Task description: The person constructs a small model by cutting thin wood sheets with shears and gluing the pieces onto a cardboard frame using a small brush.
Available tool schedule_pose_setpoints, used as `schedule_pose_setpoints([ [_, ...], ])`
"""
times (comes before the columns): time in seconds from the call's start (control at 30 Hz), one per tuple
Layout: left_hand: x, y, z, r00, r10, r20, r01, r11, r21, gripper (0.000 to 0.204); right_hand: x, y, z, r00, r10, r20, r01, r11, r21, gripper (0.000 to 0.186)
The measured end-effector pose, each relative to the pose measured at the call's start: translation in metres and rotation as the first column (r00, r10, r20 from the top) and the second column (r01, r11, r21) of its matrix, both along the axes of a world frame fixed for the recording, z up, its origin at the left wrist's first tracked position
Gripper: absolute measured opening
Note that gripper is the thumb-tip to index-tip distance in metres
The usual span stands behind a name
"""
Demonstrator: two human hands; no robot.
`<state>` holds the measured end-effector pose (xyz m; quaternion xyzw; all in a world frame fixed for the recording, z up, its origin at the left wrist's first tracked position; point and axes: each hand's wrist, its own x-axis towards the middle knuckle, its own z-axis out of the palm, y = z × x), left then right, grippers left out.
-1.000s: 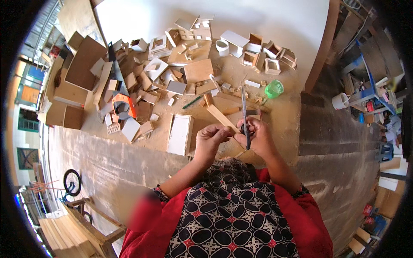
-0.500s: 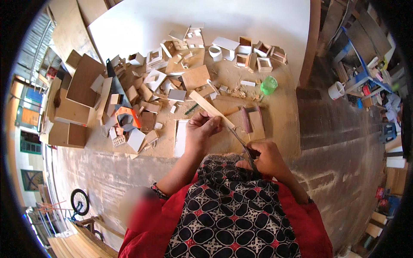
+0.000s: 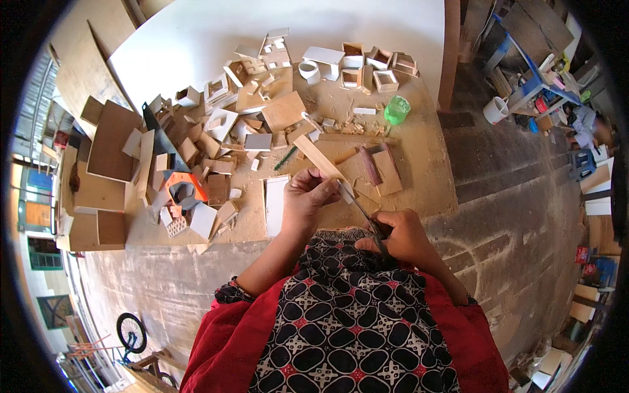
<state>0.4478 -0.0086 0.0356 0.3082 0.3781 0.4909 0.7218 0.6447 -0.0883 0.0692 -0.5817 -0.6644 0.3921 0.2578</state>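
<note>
A person seen from above, in red sleeves and a black, white and red patterned garment (image 3: 354,314), works at the near edge of a dusty wooden tabletop (image 3: 422,173). The left hand (image 3: 309,198) pinches a strip of pale wood (image 3: 317,157) between thumb and fingers; the strip slants up to the far left, its near end just past the thumb. The right hand (image 3: 401,237) is closed around the dark handles of what look like scissors (image 3: 360,206), whose slim blades reach to that near end; whether they are parted is too small to tell. To the left of the strip lies a green stick (image 3: 285,158); to its right, a reddish-brown cylinder (image 3: 370,166). Farther left are jumbled wood offcuts (image 3: 213,145) and a handsaw (image 3: 159,139) with an orange handle; a green cup (image 3: 397,110) stands to the far right. The main risk is a cut: the blades point toward the left thumb, so if they skid off the hard wood, they could strike it. The strip, gripped only by fingertips and unsupported beyond them, might twist under pressure or split along its grain. The handles sit close to the garment and could catch loose cloth. A white-topped box (image 3: 275,204) beside the left wrist, near the tabletop's edge, could be knocked off by a careless elbow or forearm.
</note>
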Motion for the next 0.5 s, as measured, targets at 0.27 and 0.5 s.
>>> schedule_pose_setpoints([
  [0.27,-0.007,-0.003,0.006,1.000,-0.022,-0.009,0.022,1.000,0.004,0.012,-0.009,-0.009,-0.004,0.999,-0.030,-0.036,0.030,0.999,0.018,0.053],
  [0.5,-0.012,-0.007,0.010,1.000,-0.022,0.003,0.022,1.000,0.021,0.011,-0.015,-0.010,0.000,0.999,-0.026,-0.041,0.026,1.000,0.003,0.053],
])
